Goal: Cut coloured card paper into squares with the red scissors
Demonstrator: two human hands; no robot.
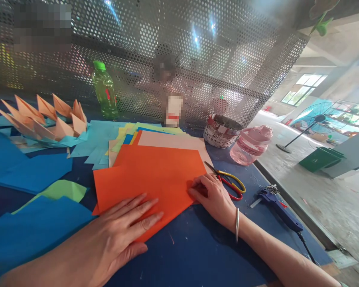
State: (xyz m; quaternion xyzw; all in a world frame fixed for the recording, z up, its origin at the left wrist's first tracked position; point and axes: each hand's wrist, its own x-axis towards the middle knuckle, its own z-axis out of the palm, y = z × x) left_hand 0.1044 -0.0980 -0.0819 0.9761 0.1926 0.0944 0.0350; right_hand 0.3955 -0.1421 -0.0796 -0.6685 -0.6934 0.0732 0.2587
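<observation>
Orange paper (151,175) lies flat and seems not yet folded, under the spread fingers of the left hand (119,233), while the right hand (215,197) fingertips press its corner, gripping nothing.

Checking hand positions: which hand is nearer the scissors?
Right. The right hand lies just beside the scissors, on the orange sheet's edge; the left hand is across the sheet.

Single head view, close above table (197,255), facing forward-down toward mesh screen (173,59).
</observation>
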